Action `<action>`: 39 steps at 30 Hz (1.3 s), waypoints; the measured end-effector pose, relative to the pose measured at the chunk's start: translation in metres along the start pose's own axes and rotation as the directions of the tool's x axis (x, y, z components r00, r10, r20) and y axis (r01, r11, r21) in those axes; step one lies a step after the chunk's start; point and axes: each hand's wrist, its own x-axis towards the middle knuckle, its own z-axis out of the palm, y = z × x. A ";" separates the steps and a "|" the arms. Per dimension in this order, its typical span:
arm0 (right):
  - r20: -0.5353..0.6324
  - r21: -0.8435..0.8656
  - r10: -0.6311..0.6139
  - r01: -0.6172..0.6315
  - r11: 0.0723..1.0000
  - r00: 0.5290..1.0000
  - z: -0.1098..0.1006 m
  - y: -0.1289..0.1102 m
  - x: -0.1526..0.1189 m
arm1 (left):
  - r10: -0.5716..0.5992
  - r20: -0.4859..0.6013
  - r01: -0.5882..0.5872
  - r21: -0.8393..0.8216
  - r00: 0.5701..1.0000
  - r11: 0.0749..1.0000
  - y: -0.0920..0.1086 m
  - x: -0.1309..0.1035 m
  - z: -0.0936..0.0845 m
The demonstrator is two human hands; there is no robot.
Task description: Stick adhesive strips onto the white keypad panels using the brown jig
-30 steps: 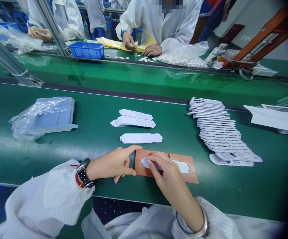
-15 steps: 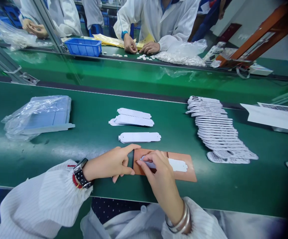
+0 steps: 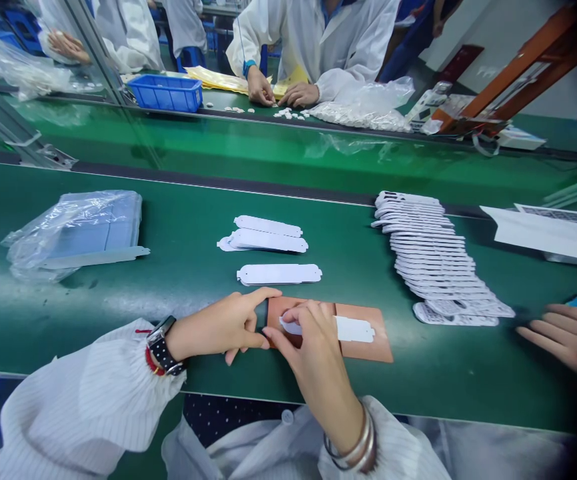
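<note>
Likely light and flexible, best held by its edges, the white strip point(image 3: 356, 330) lies on the brown board point(image 3: 384, 353) under the right hand point(image 3: 317, 343), its grip unclear, the left hand point(image 3: 228, 324) splayed.

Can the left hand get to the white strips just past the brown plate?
Probably yes: the left hand is at the left edge of the brown plate, the nearest white strips lie just beyond it, and nothing seems to block the way.
</note>
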 end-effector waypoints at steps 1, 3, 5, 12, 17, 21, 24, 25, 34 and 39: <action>-0.003 -0.010 0.009 -0.009 1.000 1.000 0.000 -0.001 0.000 | 0.001 0.001 -0.001 -0.002 1.000 1.000 0.000 0.000 0.000; -0.002 -0.011 0.028 -0.028 1.000 1.000 0.000 -0.002 0.001 | 0.003 0.003 -0.003 -0.001 1.000 1.000 0.000 0.000 0.000; 0.001 0.005 0.037 -0.037 0.999 0.999 -0.001 -0.003 0.002 | 0.006 0.003 -0.006 0.001 1.000 1.000 0.000 0.000 0.000; 0.018 -0.069 0.036 -0.034 0.997 0.999 -0.001 -0.005 0.005 | 0.006 -0.001 -0.006 0.008 1.000 1.000 0.000 0.001 0.000; -0.021 -0.067 0.082 -0.083 0.994 0.996 -0.006 0.002 0.002 | 0.006 -0.024 -0.005 0.047 1.000 0.999 0.001 0.002 0.001; 0.003 0.070 0.114 -0.114 0.991 0.993 -0.013 0.007 0.001 | 0.027 -0.034 -0.023 0.097 0.999 0.995 0.006 0.004 0.007; -0.015 0.134 0.117 -0.114 0.984 0.993 -0.015 0.009 0.002 | 0.088 -0.091 -0.072 0.169 0.992 0.983 0.011 0.009 0.019; -0.028 0.128 0.118 -0.113 0.985 0.993 -0.015 0.009 0.001 | 0.108 -0.129 -0.081 0.198 0.986 0.977 0.012 0.011 0.023; -0.074 0.053 0.136 -0.132 0.990 0.988 -0.015 0.012 0.000 | 0.061 -0.179 -0.038 0.130 0.982 0.991 0.007 0.019 0.030; -0.238 -0.228 0.033 -0.089 0.970 0.971 -0.045 0.055 -0.004 | 0.054 -0.171 -0.013 0.231 0.984 0.973 0.013 0.014 0.028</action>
